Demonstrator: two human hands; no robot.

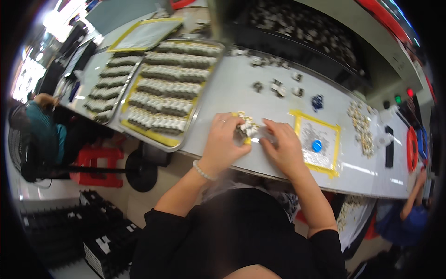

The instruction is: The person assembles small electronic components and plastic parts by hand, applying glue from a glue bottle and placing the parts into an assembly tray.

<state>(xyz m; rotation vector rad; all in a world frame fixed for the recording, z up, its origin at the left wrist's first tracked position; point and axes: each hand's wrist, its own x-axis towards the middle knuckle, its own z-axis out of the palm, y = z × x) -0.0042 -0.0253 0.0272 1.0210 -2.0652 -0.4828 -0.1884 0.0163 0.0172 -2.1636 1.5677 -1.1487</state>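
Observation:
At the table's near edge, my left hand [222, 140], with a ring and a bead bracelet, closes its fingers and thumb around a small cluster of white-and-dark parts [248, 129] with yellow bits. Their exact kind is too small to make out. My right hand [287, 148] is just to the right of the cluster, thumb and forefinger apart, with nothing visible between them. Beyond my hands lie several loose white-and-dark parts [278, 88]. A yellow-edged sheet [304, 160] with a blue round cap [317, 146] on it is to the right of my right hand.
On the left, a metal tray [173, 148] holds rows of white-and-dark parts, with a second tray [121, 100] beside it. A dark bin [297, 46] of parts stands at the back. Yellowish pieces [360, 125] and a dark blue pile [317, 102] lie rightward. People sit at both sides.

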